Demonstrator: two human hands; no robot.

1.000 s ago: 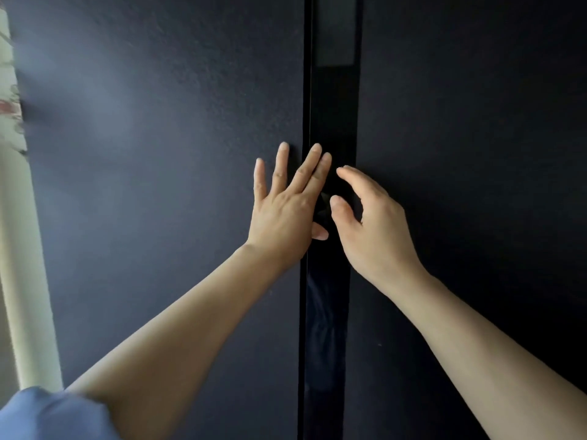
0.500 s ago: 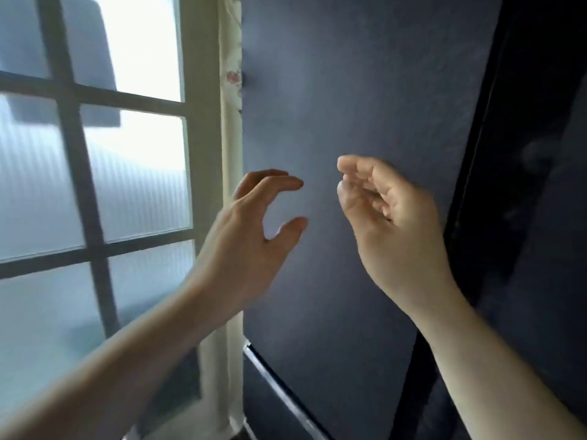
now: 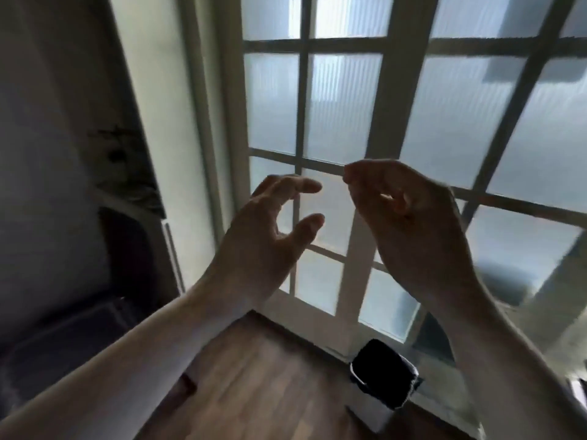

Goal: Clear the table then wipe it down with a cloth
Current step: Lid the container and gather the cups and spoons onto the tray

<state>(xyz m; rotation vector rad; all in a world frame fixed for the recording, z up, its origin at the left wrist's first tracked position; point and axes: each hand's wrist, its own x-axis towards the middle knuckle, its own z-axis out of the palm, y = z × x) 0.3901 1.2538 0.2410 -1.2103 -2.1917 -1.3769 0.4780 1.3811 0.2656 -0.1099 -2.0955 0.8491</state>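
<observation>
While both are raised close to the camera, the left hand [image 3: 263,230] has curved fingers and thumb apart, and the right hand [image 3: 409,223] curls empty. Beyond, a black square bin [image 3: 357,376], its contents too dark to tell, stands on the brown wooden floor [image 3: 263,376] by the white-framed frosted window [image 3: 343,103].

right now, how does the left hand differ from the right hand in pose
The left hand spreads its fingers and thumb in an open C with a clear gap; the right hand curls its fingers in toward the palm. The left hand sits slightly lower than the right hand. Both are raised before the frosted window and hold nothing.
</observation>
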